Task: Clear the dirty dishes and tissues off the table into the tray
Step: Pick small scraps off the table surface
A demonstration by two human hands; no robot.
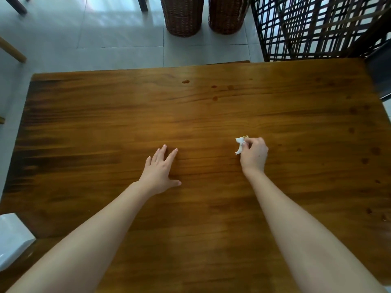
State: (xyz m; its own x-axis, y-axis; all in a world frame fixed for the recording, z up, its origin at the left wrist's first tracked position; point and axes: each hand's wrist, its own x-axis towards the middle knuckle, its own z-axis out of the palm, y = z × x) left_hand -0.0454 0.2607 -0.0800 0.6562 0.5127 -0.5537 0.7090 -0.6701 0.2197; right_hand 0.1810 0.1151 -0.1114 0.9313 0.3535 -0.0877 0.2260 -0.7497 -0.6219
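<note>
Right hand (254,153), right of frame centre, is pinched on a crumpled tissue (240,144) just above the table (105,113); left hand (159,170) rests flat, fingers spread, holding nothing; the white object (12,240) at lower left, possibly the tray, lies nearer the left.

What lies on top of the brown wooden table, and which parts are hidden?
On the brown wooden table: the left hand pressed flat, the right hand pinching a crumpled white tissue, and small wet spots. The arms cover the wood beneath them.
</note>
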